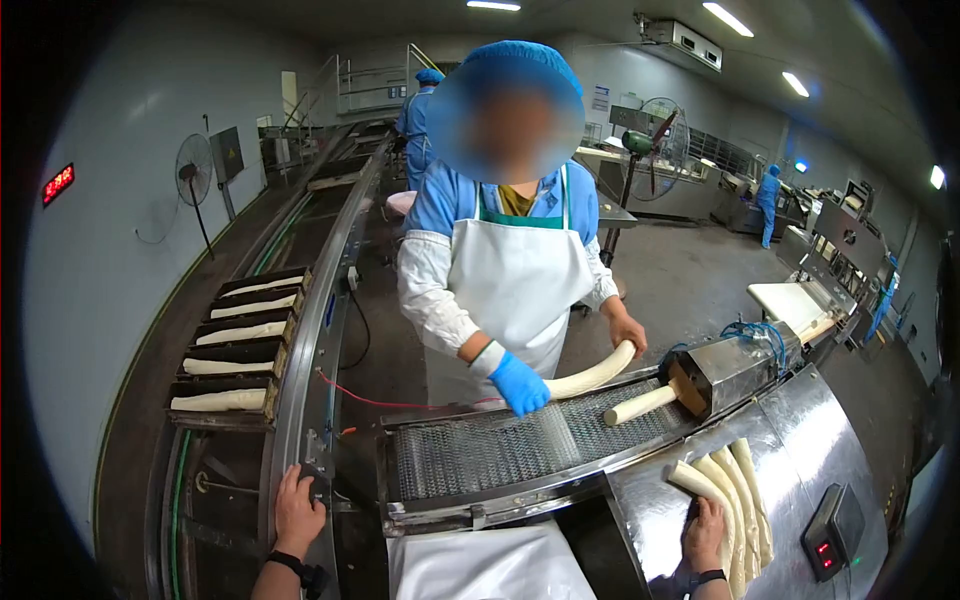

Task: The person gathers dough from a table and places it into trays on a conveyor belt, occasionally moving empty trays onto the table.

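My left hand (299, 510) rests on the metal rail of the conveyor at the left, fingers apart and holding nothing. At the lower right, my right hand (704, 535) lies with its fingers against the leftmost of several long dough rolls (739, 500) on a steel table (640, 500). Across the mesh belt (480, 455), a co-worker in a white apron holds a long dough roll (593, 377) between a blue-gloved hand and a bare hand. Another dough roll (640, 405) sticks out of a metal machine (735, 368) onto the belt.
Black trays (238, 358) with dough strips sit on the left conveyor. A scale with red digits (832, 530) stands on the steel table. White sheeting (485, 565) hangs below the belt. Other workers and standing fans are farther back.
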`<act>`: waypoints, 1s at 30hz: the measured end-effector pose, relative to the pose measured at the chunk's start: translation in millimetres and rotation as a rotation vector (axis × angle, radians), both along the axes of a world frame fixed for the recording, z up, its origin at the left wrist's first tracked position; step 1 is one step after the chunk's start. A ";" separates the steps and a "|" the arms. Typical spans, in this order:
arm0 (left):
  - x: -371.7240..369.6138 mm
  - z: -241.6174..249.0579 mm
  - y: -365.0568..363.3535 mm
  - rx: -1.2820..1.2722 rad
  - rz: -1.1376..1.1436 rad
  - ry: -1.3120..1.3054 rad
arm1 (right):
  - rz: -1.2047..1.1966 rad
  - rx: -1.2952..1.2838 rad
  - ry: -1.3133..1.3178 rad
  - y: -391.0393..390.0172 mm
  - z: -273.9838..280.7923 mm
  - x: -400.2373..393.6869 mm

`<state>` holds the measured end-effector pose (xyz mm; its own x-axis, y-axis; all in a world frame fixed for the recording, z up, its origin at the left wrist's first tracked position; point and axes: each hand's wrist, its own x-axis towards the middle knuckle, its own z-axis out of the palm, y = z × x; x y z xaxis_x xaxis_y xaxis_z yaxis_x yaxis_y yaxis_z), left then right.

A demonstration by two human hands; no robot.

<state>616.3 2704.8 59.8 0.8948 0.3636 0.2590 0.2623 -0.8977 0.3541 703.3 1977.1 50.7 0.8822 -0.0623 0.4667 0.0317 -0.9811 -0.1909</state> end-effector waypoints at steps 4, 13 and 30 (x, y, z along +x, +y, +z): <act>0.0 2.7 20.2 0.008 -0.016 0.002 | -0.085 -0.020 -0.012 9.6 -1.9 9.6; -9.1 21.2 36.6 -0.069 -0.029 0.046 | -0.195 -0.001 0.204 77.3 -12.6 47.5; 26.1 9.4 55.3 0.001 -0.010 0.043 | -0.049 -0.048 0.414 155.1 3.8 108.5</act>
<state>642.4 2760.0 69.2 0.9089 0.3540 0.2205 0.2678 -0.9007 0.3421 811.8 2132.2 54.5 0.9925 -0.0954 0.0764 -0.0848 -0.9876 -0.1319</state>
